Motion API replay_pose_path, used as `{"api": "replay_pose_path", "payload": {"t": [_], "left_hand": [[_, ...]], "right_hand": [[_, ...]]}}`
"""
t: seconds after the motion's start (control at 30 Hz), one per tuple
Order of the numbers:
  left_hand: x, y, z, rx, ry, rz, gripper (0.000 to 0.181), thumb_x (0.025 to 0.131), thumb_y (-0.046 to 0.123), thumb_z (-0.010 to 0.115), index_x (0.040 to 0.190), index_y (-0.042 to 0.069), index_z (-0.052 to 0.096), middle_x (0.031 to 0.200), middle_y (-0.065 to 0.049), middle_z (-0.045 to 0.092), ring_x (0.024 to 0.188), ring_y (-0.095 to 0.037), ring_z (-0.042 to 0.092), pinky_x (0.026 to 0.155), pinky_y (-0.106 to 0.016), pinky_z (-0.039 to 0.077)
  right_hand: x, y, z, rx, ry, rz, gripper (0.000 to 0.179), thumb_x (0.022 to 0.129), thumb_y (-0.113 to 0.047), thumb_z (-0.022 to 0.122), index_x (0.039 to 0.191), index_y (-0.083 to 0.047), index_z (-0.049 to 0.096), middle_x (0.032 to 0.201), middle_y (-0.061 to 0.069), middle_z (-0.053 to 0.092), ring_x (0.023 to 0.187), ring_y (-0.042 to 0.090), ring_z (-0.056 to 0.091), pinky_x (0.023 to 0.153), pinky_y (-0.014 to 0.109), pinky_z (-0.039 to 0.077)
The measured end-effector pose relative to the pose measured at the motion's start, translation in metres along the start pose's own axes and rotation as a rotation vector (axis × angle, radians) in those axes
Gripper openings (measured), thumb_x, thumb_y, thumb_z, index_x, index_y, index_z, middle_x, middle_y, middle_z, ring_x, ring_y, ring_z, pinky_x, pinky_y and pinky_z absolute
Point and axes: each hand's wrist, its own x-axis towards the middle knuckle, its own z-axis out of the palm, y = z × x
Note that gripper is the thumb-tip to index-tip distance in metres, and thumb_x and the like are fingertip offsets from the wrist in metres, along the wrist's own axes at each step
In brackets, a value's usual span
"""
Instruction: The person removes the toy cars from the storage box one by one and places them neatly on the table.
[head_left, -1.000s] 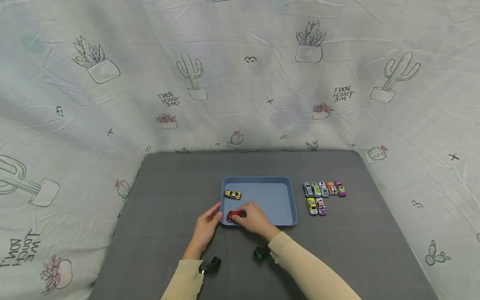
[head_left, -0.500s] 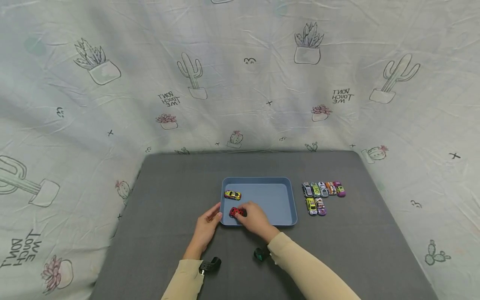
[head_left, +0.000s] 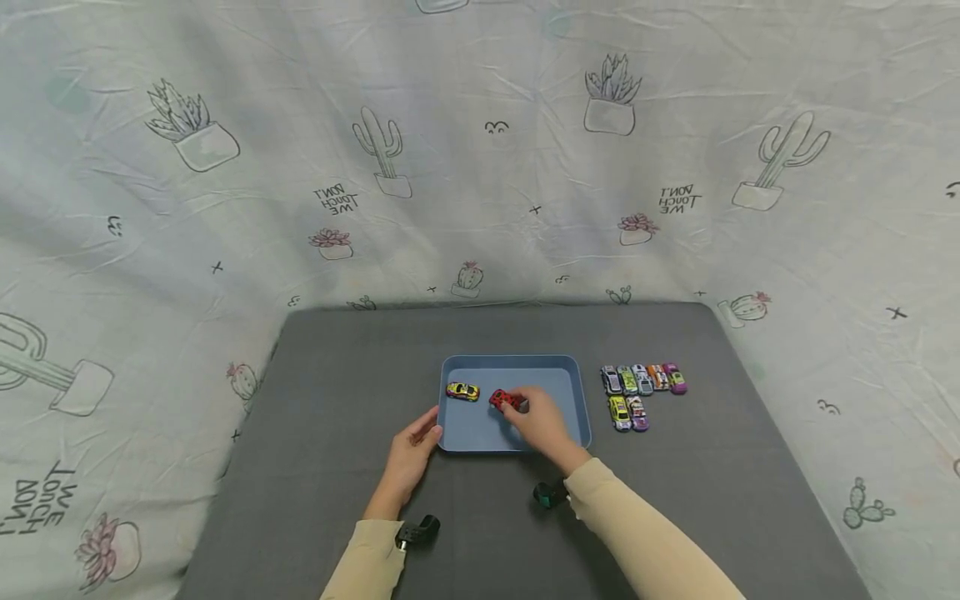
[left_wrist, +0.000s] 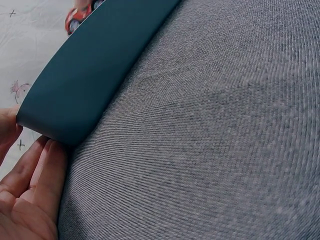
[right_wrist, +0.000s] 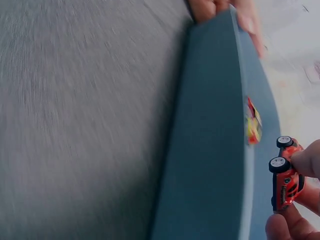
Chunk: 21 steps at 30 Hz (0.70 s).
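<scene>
My right hand (head_left: 542, 423) pinches a red toy car (head_left: 500, 400) above the blue tray (head_left: 480, 435), near its middle. In the right wrist view the red car hangs tilted between thumb and fingers, two wheels showing. My left hand (head_left: 409, 460) rests against the tray's near left corner; its fingers (left_wrist: 47, 175) lie fairly straight along the outside of the wall. A yellow toy car (head_left: 462, 392) with dark windows sits in the tray's left part, partly hidden by the wall in the right wrist view.
Right of the tray, several toy cars stand close together in two rows, with a purple car (head_left: 675, 378) at the back right end and a yellow-green car (head_left: 619, 413) in front. The grey table (head_left: 337, 375) meets a patterned cloth (head_left: 465, 233) behind.
The right hand has carried the red car from the tray's near left corner up and to the right, toward the middle. The left hand stays at the corner.
</scene>
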Motion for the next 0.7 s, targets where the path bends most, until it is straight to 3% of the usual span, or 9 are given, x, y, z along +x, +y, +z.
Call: {"api": "replay_pose_path", "payload": {"t": [0.27,0.43,0.7], "left_hand": [[0.000,-0.005,0.003,0.010,0.047,0.010,0.043,0.096,0.020,0.062,0.138,0.011,0.055,0.136,-0.014,0.055,0.125,-0.026,0.051,0.097,-0.024,0.044],[0.000,-0.009,0.002,0.009,0.035,0.011,0.043,0.097,0.019,0.062,0.138,0.010,0.055,0.136,-0.015,0.055,0.125,-0.026,0.051,0.099,-0.028,0.044],[0.000,-0.009,0.000,0.017,0.034,0.031,0.044,0.096,0.020,0.062,0.138,0.010,0.054,0.135,-0.016,0.055,0.125,-0.027,0.051,0.096,-0.023,0.045]], "right_hand": [[-0.001,0.017,-0.044,-0.006,0.101,0.067,0.029,0.089,-0.029,0.071,0.113,-0.013,0.071,0.100,0.003,0.063,0.078,0.015,0.057,0.062,0.034,0.048],[-0.005,0.031,-0.058,-0.005,0.136,0.096,0.031,0.089,-0.030,0.070,0.113,-0.011,0.070,0.095,0.004,0.062,0.076,0.016,0.056,0.059,0.031,0.046],[-0.013,0.056,-0.078,0.037,0.216,0.144,0.034,0.091,-0.033,0.068,0.113,-0.007,0.070,0.093,0.007,0.064,0.078,0.019,0.059,0.059,0.031,0.048]]}}
